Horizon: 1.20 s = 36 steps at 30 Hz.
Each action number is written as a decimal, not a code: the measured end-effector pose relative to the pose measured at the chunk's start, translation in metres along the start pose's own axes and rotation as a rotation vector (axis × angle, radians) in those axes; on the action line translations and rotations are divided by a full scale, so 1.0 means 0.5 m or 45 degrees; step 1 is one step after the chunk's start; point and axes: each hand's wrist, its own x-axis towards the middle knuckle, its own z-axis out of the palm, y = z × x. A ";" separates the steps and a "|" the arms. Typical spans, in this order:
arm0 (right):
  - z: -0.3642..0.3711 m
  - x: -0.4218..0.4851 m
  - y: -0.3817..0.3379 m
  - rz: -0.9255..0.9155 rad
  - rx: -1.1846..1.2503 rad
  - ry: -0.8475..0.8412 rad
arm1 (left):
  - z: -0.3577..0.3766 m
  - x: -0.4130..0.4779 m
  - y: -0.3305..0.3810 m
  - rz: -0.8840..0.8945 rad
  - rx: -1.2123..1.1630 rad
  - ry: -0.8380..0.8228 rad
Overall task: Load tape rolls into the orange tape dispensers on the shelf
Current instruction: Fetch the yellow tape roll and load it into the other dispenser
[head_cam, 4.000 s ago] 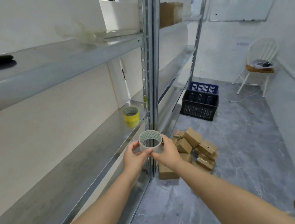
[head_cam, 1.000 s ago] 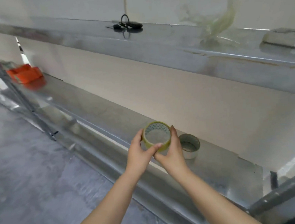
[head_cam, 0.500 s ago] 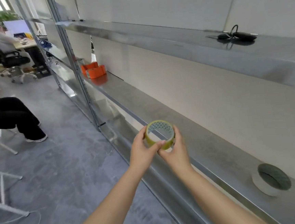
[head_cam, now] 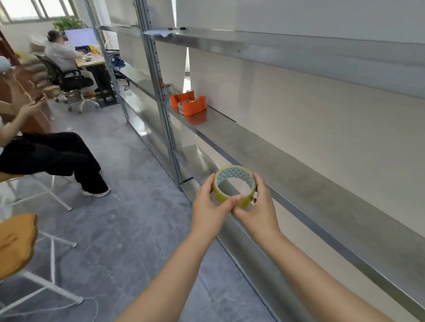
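A yellowish tape roll [head_cam: 246, 201] with a patterned core is held in front of me by both hands, just off the front edge of the middle metal shelf [head_cam: 311, 190]. My left hand [head_cam: 209, 211] grips its left side with the thumb across the front. On the roll's right side is my right hand [head_cam: 258, 210]. Two orange tape dispensers [head_cam: 193, 106] stand far along the same shelf, beside an upright post; the nearer one has a roll in it.
A steel upright post [head_cam: 160, 93] divides the shelving. A person sits on a chair [head_cam: 38, 155] at left, another at a desk [head_cam: 68, 57] farther back. A wooden stool [head_cam: 8, 245] stands near left with a white cable on the grey floor.
The view has swung further left along the shelf, so the orange dispensers look nearer. The other roll on the shelf has left the view. Both hands still hold the yellow roll.
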 end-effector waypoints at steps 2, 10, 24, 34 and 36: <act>0.039 0.025 -0.005 0.004 0.036 -0.013 | -0.028 0.031 -0.007 -0.004 0.018 0.023; 0.171 0.174 -0.004 0.017 0.016 -0.125 | -0.110 0.194 -0.051 -0.033 0.043 0.110; 0.385 0.582 0.029 0.012 0.104 -0.296 | -0.192 0.605 -0.102 -0.017 0.169 0.263; 0.568 0.793 0.080 0.077 0.065 -0.176 | -0.290 0.883 -0.208 -0.050 0.166 0.065; 0.613 0.838 0.086 0.094 0.060 -0.083 | -0.320 0.953 -0.228 -0.023 0.177 -0.109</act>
